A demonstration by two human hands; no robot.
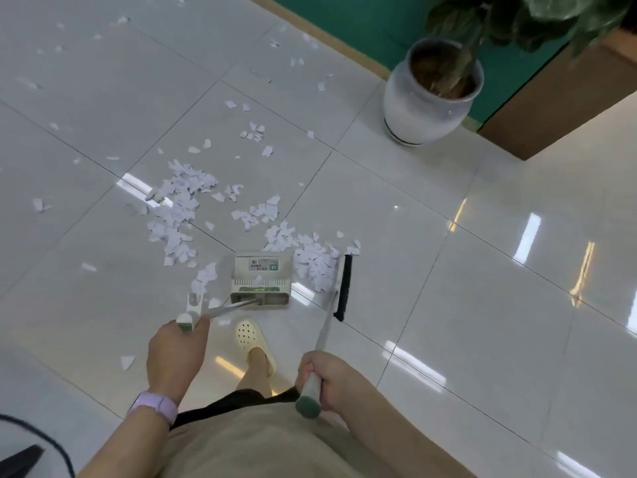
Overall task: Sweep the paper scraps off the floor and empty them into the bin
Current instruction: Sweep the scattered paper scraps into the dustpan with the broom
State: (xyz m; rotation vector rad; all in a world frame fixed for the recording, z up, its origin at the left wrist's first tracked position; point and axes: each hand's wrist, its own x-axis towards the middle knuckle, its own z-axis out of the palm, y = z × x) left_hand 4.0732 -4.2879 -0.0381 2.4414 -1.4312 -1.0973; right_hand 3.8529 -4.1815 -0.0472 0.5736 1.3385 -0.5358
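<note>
White paper scraps (179, 205) lie scattered over the glossy tiled floor, thickest left of centre, with another heap (315, 262) between the dustpan and the broom head. A cream dustpan (262, 281) stands on the floor in front of my foot. My left hand (174, 353) grips the top of its long handle. To the right, my right hand (325, 377) grips the pale handle of a broom, whose black-bristled head (344, 288) rests on the floor beside the heap. No bin is in view.
A white ceramic pot with a leafy plant (427, 94) stands at the upper right against a green wall. A brown cabinet corner (558, 108) juts out right of it. My foot in a cream clog (256, 346) is below the dustpan. A dark cable (51, 446) curves at lower left.
</note>
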